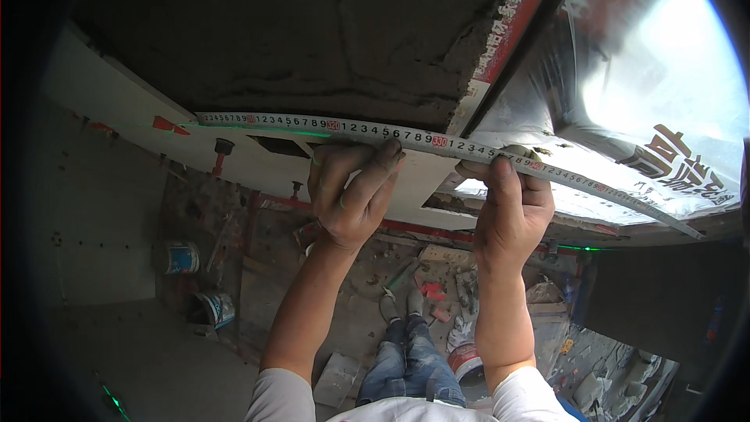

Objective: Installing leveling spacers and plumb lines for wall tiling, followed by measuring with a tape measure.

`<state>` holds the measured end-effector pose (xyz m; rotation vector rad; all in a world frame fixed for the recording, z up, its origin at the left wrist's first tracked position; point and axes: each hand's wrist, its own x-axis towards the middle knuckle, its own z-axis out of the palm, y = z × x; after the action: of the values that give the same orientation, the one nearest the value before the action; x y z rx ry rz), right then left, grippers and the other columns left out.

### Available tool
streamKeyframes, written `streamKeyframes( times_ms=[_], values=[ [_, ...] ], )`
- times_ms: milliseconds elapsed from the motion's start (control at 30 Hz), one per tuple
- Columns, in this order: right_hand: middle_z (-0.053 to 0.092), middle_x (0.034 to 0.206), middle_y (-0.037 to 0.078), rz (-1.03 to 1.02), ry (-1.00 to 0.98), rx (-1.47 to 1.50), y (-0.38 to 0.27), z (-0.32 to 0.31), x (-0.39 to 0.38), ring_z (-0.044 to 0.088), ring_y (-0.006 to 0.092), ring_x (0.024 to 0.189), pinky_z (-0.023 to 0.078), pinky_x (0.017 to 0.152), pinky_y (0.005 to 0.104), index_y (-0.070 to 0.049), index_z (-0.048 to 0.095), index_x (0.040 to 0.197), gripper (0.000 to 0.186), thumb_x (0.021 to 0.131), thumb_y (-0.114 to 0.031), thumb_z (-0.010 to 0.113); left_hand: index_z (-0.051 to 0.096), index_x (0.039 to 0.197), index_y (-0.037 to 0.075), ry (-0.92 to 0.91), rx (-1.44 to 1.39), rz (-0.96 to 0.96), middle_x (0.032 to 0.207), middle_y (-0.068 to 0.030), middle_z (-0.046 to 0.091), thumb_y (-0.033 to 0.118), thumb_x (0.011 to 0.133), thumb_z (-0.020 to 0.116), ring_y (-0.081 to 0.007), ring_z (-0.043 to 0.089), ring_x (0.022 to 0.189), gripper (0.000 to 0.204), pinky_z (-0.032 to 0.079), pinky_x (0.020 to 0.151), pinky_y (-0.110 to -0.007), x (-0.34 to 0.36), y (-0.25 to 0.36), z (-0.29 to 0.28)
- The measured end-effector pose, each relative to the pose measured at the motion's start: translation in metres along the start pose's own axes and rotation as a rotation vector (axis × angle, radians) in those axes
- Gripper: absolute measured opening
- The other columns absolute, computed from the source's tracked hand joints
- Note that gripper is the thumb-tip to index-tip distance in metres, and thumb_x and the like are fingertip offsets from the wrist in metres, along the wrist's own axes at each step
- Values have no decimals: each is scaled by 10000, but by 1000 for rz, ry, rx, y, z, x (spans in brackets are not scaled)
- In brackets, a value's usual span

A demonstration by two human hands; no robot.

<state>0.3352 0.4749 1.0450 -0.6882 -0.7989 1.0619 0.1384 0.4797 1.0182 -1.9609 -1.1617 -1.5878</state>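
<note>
A white tape measure blade [297,123] with black and red markings stretches across the wall in front of me, sloping down to the right. My left hand [351,187] is closed at its lower edge near the middle, fingers bent and fingertips against the blade. Farther right, my right hand [512,207] pinches the same blade between thumb and fingers. Just below the tape runs a pale tile or board [422,176], partly hidden behind my hands. Above it is a dark, rough wall surface [312,39]. The tape's case cannot be seen.
Clear plastic film [648,47] covers a bright window at the right, beside a red-and-white strip [508,27]. A red wedge [170,126] and a red-black knobbed piece [223,156] sit at left. Below are buckets [181,258], a red bucket [466,355] and debris around my feet.
</note>
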Motion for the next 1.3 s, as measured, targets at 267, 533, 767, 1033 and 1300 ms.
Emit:
streamKeyframes(
  times_ms=[267,533,767,1033,1300],
  values=[
    [797,1017,162,1,-13,-1,-1,2,0,776,225,920,592,901,355,78,670,1222,211,1049,-35,709,760,1144,84,11,-10,0,1046,-54,737,20,879,884,-263,639,926,299,531,833,-408,2,0,1],
    [791,1034,155,-14,-25,0,-3,4,0,775,227,930,596,902,357,74,671,1226,205,1051,-29,703,761,1162,85,12,-15,-4,1031,-54,736,18,870,890,-262,637,913,326,528,825,-406,2,0,0],
    [789,1033,143,-11,-10,4,-2,3,-1,774,219,925,604,908,366,70,675,1225,207,1051,-38,707,758,1162,83,13,-13,9,1032,-57,735,0,876,878,-261,635,908,321,527,815,-404,2,0,0],
    [791,1007,140,-8,0,-8,-2,1,0,773,215,917,597,906,364,68,679,1211,201,1046,-42,712,763,1159,80,18,-22,8,1025,-57,731,-4,880,871,-260,631,911,310,525,814,-406,2,-1,2],
    [793,995,139,-4,15,-8,-1,1,0,773,213,912,595,902,351,69,679,1213,201,1045,-37,711,775,1178,85,32,-38,13,1018,-47,723,4,868,883,-258,627,904,338,518,817,-399,4,0,2]
  ],
)
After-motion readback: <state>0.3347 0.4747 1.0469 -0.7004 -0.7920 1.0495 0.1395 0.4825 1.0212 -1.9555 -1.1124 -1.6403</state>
